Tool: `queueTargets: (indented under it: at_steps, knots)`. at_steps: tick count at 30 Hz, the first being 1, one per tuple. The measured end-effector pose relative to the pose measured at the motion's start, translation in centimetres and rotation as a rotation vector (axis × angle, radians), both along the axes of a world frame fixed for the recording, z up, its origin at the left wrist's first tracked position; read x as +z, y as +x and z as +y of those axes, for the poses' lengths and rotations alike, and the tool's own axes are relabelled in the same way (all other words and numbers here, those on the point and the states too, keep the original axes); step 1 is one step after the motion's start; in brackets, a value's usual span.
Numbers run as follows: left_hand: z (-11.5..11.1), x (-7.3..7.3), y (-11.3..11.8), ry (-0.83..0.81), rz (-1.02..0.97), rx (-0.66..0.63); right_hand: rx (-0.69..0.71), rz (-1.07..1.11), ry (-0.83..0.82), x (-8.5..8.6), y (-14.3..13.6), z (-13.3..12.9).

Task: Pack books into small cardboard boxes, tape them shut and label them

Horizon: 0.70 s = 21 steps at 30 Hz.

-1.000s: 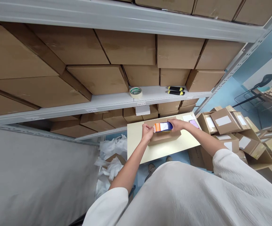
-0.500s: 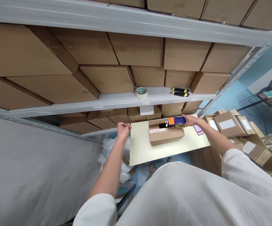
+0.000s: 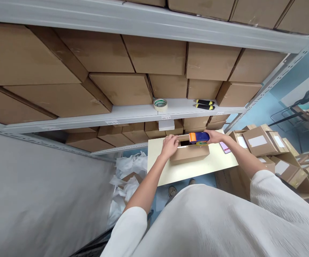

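A long brown cardboard box (image 3: 190, 155) lies on a pale yellow board (image 3: 157, 175). My left hand (image 3: 170, 145) rests on the box's left end, fingers laid over its top and not closed round it. In my right hand (image 3: 213, 136) is a blue and orange tape dispenser (image 3: 199, 137), gripped at its right end and held over the right part of the box top. A dark patch and a shiny strip show between my left fingers and the dispenser; the hand and the tool hide much of the top.
A phone (image 3: 225, 147) lies on the board's right side. Ahead, a metal shelf (image 3: 133, 111) holds several cartons, a tape roll (image 3: 160, 105) and two yellow-black cutters (image 3: 204, 104). White plastic wrapping (image 3: 129, 167) lies on the left; labelled boxes (image 3: 257, 141) stand on the right.
My left hand has moved right from beyond the board's left edge onto the box's left end, and its fingers have loosened from a pinch. The dispenser has shifted slightly left.
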<state>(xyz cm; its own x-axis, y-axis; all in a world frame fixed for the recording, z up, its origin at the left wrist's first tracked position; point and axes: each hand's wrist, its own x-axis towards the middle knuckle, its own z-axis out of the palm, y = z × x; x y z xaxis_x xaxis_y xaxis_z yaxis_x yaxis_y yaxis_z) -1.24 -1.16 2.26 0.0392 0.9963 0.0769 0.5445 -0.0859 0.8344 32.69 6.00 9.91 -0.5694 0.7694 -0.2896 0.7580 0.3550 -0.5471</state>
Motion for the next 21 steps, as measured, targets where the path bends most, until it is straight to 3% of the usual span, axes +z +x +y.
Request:
queueTargets:
  at_steps: [3, 7, 14, 21]
  knots:
    - [0.5, -0.8, 1.0, -0.063, 0.279, -0.116, -0.001, 0.024, 0.000, 0.2, 0.1, -0.3]
    - [0.1, -2.5, 1.4, -0.100, 0.424, -0.176, -0.010, 0.054, -0.038, 0.4, 0.1, -0.5]
    - [-0.4, -4.0, 1.2, -0.117, 0.340, -0.111, -0.014, 0.182, -0.047, 0.6, -1.7, -0.1]
    - [-0.8, -4.4, 0.7, -0.124, 0.302, -0.036, 0.036, 0.195, -0.091, -2.8, -4.9, -0.8]
